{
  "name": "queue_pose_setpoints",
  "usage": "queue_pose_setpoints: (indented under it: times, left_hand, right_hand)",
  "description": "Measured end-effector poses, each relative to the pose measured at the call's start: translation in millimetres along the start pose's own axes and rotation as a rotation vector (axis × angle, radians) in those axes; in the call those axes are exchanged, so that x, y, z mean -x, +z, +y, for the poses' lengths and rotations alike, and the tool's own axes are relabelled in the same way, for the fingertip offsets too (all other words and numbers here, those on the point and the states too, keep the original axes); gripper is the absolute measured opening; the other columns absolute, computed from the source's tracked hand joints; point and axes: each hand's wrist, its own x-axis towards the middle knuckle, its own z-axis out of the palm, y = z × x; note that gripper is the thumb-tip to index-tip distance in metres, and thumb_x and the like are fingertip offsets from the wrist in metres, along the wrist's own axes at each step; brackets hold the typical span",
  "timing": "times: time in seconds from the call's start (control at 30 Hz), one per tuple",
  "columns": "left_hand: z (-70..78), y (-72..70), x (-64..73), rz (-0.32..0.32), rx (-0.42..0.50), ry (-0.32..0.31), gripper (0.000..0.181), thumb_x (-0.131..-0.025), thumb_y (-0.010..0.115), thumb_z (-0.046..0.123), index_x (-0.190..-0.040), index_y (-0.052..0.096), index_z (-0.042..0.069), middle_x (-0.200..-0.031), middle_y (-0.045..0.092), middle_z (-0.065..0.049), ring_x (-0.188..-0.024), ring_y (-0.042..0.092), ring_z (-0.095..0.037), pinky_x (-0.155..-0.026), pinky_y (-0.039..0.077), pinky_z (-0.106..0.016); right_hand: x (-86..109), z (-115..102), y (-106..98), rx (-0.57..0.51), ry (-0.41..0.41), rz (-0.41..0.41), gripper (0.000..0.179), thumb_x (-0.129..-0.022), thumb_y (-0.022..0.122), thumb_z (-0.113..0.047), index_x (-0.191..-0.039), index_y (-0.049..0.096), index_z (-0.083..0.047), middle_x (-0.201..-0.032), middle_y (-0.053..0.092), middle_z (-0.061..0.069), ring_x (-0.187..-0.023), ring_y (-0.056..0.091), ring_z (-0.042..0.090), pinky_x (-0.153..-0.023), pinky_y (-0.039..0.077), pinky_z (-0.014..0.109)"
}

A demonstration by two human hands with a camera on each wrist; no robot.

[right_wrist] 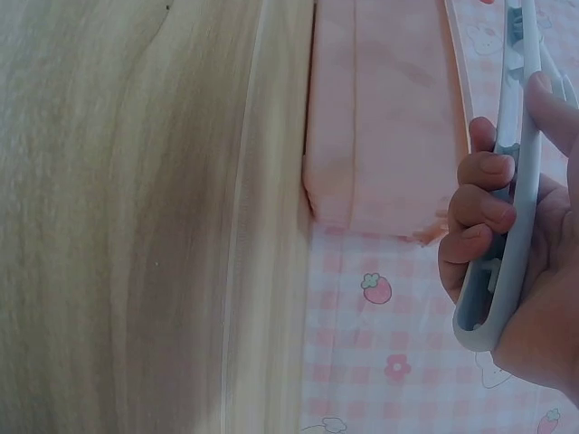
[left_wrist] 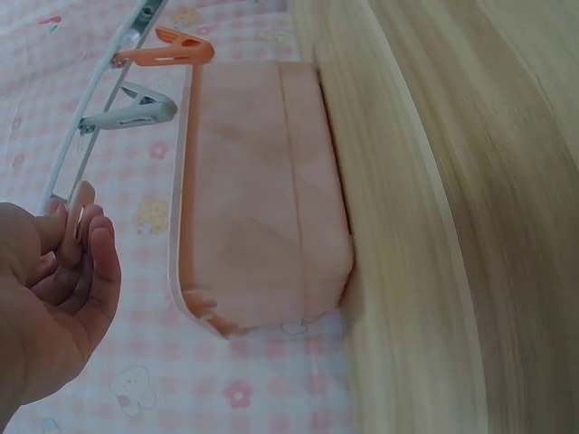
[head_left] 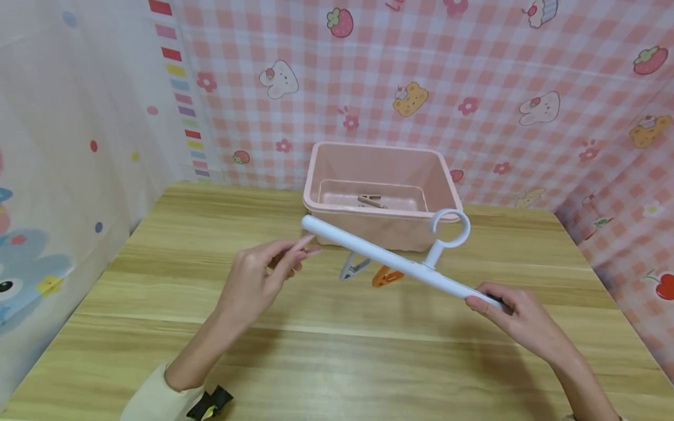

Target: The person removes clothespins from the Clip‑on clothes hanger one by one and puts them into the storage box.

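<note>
My right hand [head_left: 518, 316] grips one end of a white bar-shaped hanger [head_left: 379, 252] with a round hook [head_left: 451, 228] on top. The bar is held above the table, tilted with its left end higher. A grey clothespin [head_left: 354, 268] and an orange clothespin [head_left: 387, 276] hang from its underside. My left hand [head_left: 258, 275] pinches a pink clothespin [left_wrist: 81, 212] at the bar's left end. Whether that clothespin is fixed to the bar cannot be told. In the right wrist view, fingers [right_wrist: 479, 208] curl around the hanger's hollow end.
Behind the hanger, a pink plastic bin [head_left: 376, 149] stands at the table's back edge. A brownish clothespin [head_left: 372, 201] lies inside it. The wood-grain table [head_left: 326, 362] extends in front, and a patterned curtain [head_left: 368, 70] hangs behind.
</note>
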Motion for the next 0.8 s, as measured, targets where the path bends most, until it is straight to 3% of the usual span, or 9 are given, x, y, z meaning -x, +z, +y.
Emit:
queue_pose_setpoints:
  times: [0.13, 0.33, 0.43, 0.53, 0.6, 0.63, 0.73, 0.8]
  left_hand:
    - [0.7, -0.2, -1.5, -0.085, 0.131, -0.125, 0.020, -0.100, 0.061, 0.017, -0.098, 0.074, 0.003, -0.073, 0.071, -0.005, -0.061, 0.062, -0.007, -0.052, 0.051, -0.020]
    - [-1.1, -6.8, -3.7, -0.257, 0.448, -0.322, 0.025, -0.103, 0.057, 0.019, -0.102, 0.069, -0.004, -0.078, 0.066, -0.009, -0.066, 0.063, -0.009, -0.061, 0.057, -0.025]
    - [-2.6, -10.8, -4.3, -0.331, 0.570, -0.368, 0.028, -0.105, 0.055, 0.018, -0.105, 0.065, -0.009, -0.078, 0.064, -0.003, -0.068, 0.061, -0.007, -0.064, 0.057, -0.024]
    - [-3.1, -12.8, -4.2, -0.358, 0.603, -0.382, 0.029, -0.105, 0.054, 0.017, -0.109, 0.064, -0.010, -0.078, 0.063, -0.001, -0.068, 0.059, -0.006, -0.065, 0.056, -0.024]
    - [-2.5, -12.0, -3.6, -0.329, 0.539, -0.355, 0.029, -0.104, 0.055, 0.018, -0.108, 0.066, -0.008, -0.078, 0.064, -0.004, -0.067, 0.059, -0.005, -0.063, 0.055, -0.023]
    - [-1.9, -11.1, -3.1, -0.295, 0.464, -0.311, 0.027, -0.103, 0.057, 0.018, -0.107, 0.068, -0.006, -0.077, 0.066, -0.005, -0.066, 0.059, -0.004, -0.059, 0.054, -0.022]
    - [-0.2, -6.5, -0.1, -0.142, 0.155, -0.077, 0.019, -0.099, 0.064, 0.014, -0.106, 0.073, -0.001, -0.082, 0.073, -0.007, -0.065, 0.062, -0.004, -0.053, 0.051, -0.021]
    - [0.1, -3.1, 1.8, -0.015, -0.054, 0.092, 0.017, -0.096, 0.067, 0.012, -0.108, 0.074, 0.002, -0.090, 0.078, -0.006, -0.071, 0.069, -0.008, -0.057, 0.055, -0.022]
  right_hand:
    - [-0.1, 1.0, -0.2, 0.017, 0.012, 0.010, 0.008, -0.097, 0.067, -0.024, -0.089, 0.067, -0.022, -0.063, 0.043, -0.011, -0.056, 0.039, 0.002, -0.048, 0.033, 0.026]
    - [-1.2, 2.1, -1.2, 0.015, 0.025, 0.011, 0.009, -0.098, 0.067, -0.026, -0.093, 0.069, -0.018, -0.064, 0.044, -0.010, -0.055, 0.040, 0.003, -0.049, 0.035, 0.025]
    - [-1.4, 2.6, -1.1, 0.007, 0.017, 0.010, 0.008, -0.098, 0.066, -0.025, -0.093, 0.069, -0.019, -0.064, 0.045, -0.010, -0.055, 0.040, 0.003, -0.049, 0.035, 0.025]
    - [-1.4, 4.0, -1.0, 0.016, 0.007, 0.018, 0.006, -0.097, 0.067, -0.024, -0.093, 0.069, -0.021, -0.064, 0.047, -0.010, -0.055, 0.041, 0.004, -0.049, 0.036, 0.025]
    - [-1.3, 5.0, -0.7, 0.020, 0.004, 0.022, 0.005, -0.097, 0.067, -0.024, -0.093, 0.069, -0.022, -0.063, 0.047, -0.011, -0.055, 0.041, 0.003, -0.049, 0.036, 0.025]
    - [-1.1, 5.5, -0.5, 0.022, 0.002, 0.025, 0.005, -0.097, 0.068, -0.024, -0.092, 0.069, -0.023, -0.063, 0.047, -0.011, -0.055, 0.041, 0.003, -0.049, 0.036, 0.025]
    - [-0.7, 6.1, 0.6, 0.021, -0.012, 0.031, 0.006, -0.096, 0.068, -0.022, -0.091, 0.068, -0.024, -0.063, 0.047, -0.012, -0.055, 0.041, 0.003, -0.049, 0.035, 0.025]
    - [-0.5, 6.1, 1.4, 0.013, -0.026, 0.036, 0.009, -0.096, 0.068, -0.021, -0.089, 0.067, -0.025, -0.063, 0.046, -0.013, -0.054, 0.040, 0.002, -0.049, 0.035, 0.025]
